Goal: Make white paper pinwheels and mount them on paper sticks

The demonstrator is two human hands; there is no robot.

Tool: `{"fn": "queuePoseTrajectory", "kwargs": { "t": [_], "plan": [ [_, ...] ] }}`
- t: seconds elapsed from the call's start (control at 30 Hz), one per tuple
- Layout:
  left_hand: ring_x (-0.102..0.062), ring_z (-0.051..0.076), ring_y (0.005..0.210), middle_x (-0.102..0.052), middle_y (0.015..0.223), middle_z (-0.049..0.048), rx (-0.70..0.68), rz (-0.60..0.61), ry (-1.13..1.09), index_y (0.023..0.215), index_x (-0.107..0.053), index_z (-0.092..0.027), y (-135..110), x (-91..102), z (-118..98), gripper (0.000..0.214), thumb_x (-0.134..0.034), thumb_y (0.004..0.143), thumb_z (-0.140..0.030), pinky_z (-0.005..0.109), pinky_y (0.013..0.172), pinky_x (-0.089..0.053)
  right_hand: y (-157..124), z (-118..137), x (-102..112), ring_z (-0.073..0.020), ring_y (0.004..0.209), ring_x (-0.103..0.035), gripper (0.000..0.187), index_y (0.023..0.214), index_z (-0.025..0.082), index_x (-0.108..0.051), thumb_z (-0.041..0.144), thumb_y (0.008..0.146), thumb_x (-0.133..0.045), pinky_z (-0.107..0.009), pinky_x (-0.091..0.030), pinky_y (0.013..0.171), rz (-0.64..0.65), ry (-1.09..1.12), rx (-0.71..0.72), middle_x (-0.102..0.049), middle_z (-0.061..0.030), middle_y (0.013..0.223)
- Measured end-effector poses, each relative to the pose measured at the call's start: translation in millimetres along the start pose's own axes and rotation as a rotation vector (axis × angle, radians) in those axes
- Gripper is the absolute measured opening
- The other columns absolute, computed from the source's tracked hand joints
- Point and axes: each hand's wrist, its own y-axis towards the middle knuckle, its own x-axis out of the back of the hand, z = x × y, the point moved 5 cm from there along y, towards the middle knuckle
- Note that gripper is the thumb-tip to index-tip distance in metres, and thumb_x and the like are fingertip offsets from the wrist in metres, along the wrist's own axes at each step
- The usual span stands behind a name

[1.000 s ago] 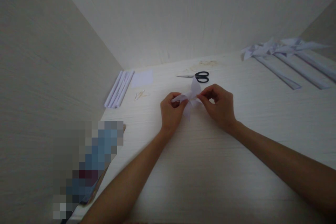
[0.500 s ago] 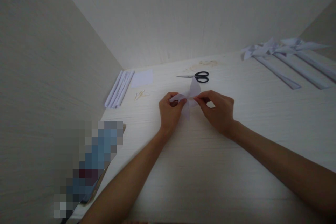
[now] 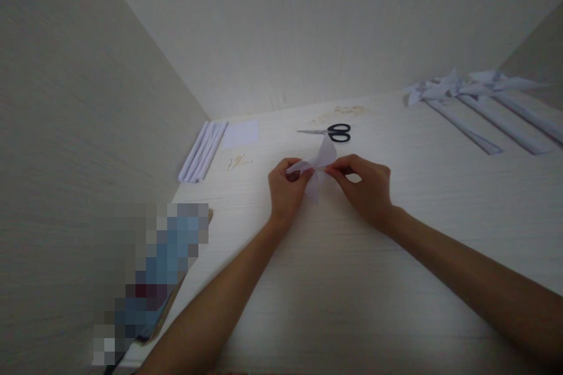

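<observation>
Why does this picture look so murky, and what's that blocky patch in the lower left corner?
Head view: the light is dim and greyish, with a brighter pool on the table around the left hand and right hand, which pinch the white paper piece. Head view: the blocky patch is mosaic blurring that hides whatever lies there. Head view: the wide lens splays the walls, and the scissors look slightly soft.

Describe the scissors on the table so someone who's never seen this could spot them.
On the pale table, look past the left hand and right hand pinching folded paper. The scissors lie flat there, blades pointing left. Black handles set them apart from the white sheet to their left.
</observation>
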Motion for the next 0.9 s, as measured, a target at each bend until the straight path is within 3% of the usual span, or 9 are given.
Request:
{"fn": "queuePoseTrajectory", "kwargs": {
  "t": [0.1, 0.3, 0.67, 0.9],
  "plan": [
    [-0.059, 0.011, 0.056, -0.061, 0.064, -0.0004, 0.002, 0.003, -0.004, 0.071, -0.056, -0.015, -0.5, -0.7, 0.0, 0.017, -0.064, 0.057, -0.018, 0.021, 0.052, -0.047, 0.3, 0.0, 0.2, -0.0123, 0.054, -0.06, 0.01, 0.067, 0.02, -0.056, 0.028, 0.073, -0.058, -0.024, -0.047, 0.053, -0.005, -0.026, 0.006, -0.063, 0.0016, 0.061],
    [-0.059, 0.011, 0.056, -0.061, 0.063, -0.0004, 0.004, 0.009, -0.003, 0.07, -0.056, -0.015, -1.7, -1.5, -1.8, 0.015, -0.064, 0.057, -0.017, 0.021, 0.052, -0.047, 0.6, -7.7, -3.5, -0.01, 0.043, -0.056, 0.016, 0.067, 0.017, -0.053, 0.031, 0.075, -0.057, -0.02, -0.042, 0.044, 0.04, -0.006, -0.135, -0.058, 0.0031, 0.049],
    [-0.059, 0.011, 0.058, -0.061, 0.066, 0.0004, 0.01, 0.042, -0.019, 0.076, -0.054, -0.014, 0.2, -2.3, -0.1, 0.02, -0.064, 0.06, -0.021, 0.021, 0.053, -0.046, 1.8, -31.2, -13.8, -0.0092, 0.039, -0.052, 0.018, 0.064, 0.016, -0.05, 0.029, 0.068, -0.061, -0.02, -0.043, 0.038, 0.078, 0.368, -0.504, -0.057, 0.0018, 0.049],
    [-0.056, 0.009, 0.059, -0.059, 0.073, 0.0021, -0.004, 0.123, -0.039, 0.085, -0.051, -0.013, 2.7, -5.0, 1.0, 0.021, -0.058, 0.068, -0.024, 0.02, 0.054, -0.046, 2.3, -37.6, -14.8, -0.0085, 0.039, -0.052, 0.016, 0.063, 0.016, -0.05, 0.026, 0.067, -0.061, -0.019, -0.042, 0.038, 0.089, 0.414, -0.585, -0.056, 0.0018, 0.049]
  ]
}}
